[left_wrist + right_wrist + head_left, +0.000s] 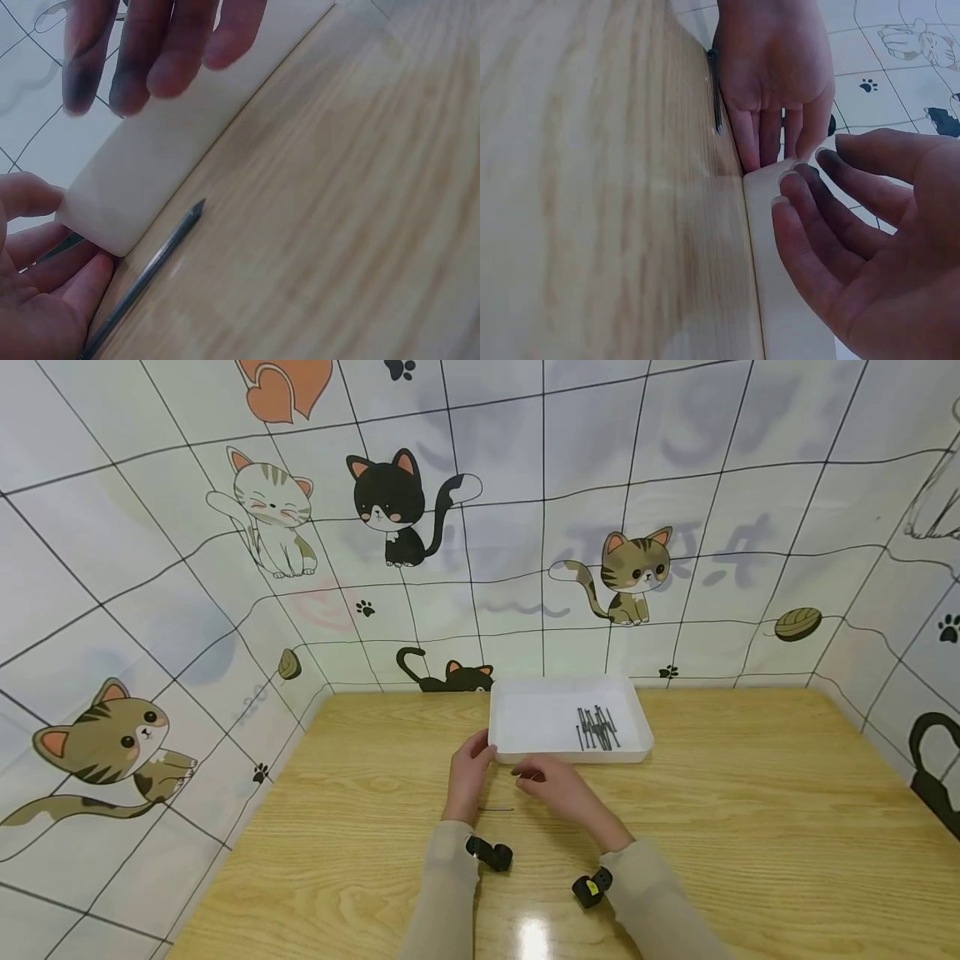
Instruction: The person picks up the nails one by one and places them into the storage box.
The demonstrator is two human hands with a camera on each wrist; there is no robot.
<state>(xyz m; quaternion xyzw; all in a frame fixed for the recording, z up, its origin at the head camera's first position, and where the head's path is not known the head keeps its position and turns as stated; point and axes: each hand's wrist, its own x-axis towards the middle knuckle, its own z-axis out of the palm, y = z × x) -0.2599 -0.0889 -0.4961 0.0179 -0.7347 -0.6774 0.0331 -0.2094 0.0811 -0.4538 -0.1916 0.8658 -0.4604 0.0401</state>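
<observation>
My left hand (468,774) grips the near left corner of a white plastic tray (517,757), with the thumb at its rim and the fingers along its side. On the table just in front of the tray lies a single dark metal nail (146,279), its point toward the right; the left hand does not touch it. Beside the tray's front wall hovers my right hand (553,785), fingers loosely bent and nothing between them. Several nails (597,729) lie in a loose bunch in the right half of the tray.
The wooden table (750,810) runs up to a wall covering (510,543) printed with cartoon cats. The tray's back edge stands close to that wall. Small black wrist cameras are strapped on both sleeves.
</observation>
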